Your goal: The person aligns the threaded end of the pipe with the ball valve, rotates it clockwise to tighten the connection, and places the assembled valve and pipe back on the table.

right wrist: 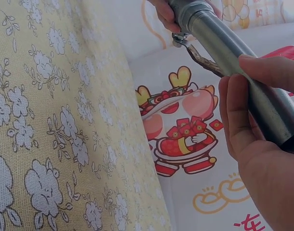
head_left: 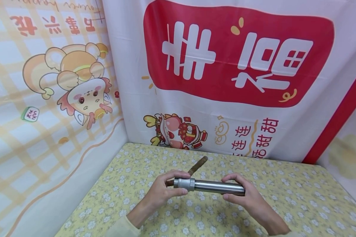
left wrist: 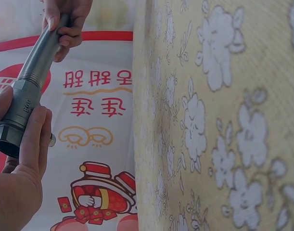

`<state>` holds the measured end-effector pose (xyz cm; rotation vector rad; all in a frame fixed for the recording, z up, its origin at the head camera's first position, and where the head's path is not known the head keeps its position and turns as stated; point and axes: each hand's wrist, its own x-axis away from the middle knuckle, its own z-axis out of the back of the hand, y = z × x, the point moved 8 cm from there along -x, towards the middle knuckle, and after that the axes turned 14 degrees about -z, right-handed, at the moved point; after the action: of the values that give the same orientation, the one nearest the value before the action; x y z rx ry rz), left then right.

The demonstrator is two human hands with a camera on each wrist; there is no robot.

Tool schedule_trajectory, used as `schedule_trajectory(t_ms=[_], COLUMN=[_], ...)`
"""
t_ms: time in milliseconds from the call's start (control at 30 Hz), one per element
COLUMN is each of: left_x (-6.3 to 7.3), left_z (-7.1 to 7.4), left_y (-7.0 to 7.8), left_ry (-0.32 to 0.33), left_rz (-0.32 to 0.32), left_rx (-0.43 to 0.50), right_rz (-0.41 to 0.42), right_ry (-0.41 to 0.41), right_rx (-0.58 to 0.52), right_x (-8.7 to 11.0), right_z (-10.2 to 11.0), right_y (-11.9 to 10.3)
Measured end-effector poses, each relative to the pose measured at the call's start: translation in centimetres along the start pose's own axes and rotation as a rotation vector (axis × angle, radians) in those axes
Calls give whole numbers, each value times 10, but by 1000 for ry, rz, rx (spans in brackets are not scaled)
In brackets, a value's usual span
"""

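Note:
A grey metal ball valve [head_left: 185, 184] is joined to one end of a smooth steel pipe [head_left: 218, 187], held nearly level above the table. My left hand [head_left: 161, 189] grips the valve body, thumb on the near side and fingers across the far side. Its worn brown lever handle [head_left: 198, 165] juts out away from me. My right hand [head_left: 250, 195] holds the pipe near its far right end, thumb and fingers around it. In the left wrist view, screw threads [left wrist: 30, 76] show where the pipe enters the valve [left wrist: 20, 108], and the valve's outer hex end faces that camera.
Beneath the hands lies a table with a yellow floral cloth [head_left: 148, 164]. Behind it hangs a white printed curtain [head_left: 130, 82] with a red panel [head_left: 225, 52]. On the left stands a checked, cartoon-printed curtain [head_left: 41, 138], close to the table's edge.

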<state>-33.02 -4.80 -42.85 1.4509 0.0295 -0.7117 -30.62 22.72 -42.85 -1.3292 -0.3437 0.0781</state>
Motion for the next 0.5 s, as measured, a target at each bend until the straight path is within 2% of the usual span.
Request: schedule_trajectory(t_ms=[133, 367, 500], left_x=[-1, -1, -1], left_z=[0, -1, -1], left_y=[0, 0, 0], left_ry=[-3, -6, -4], left_rz=[-7, -14, -10], left_rx=[-1, 4, 3], right_rz=[12, -41, -42], right_ry=[-9, 13, 15], right_rx=[4, 9, 14], right_x=[0, -2, -2], right_z=[0, 4, 4], right_y=[-1, 1, 1])
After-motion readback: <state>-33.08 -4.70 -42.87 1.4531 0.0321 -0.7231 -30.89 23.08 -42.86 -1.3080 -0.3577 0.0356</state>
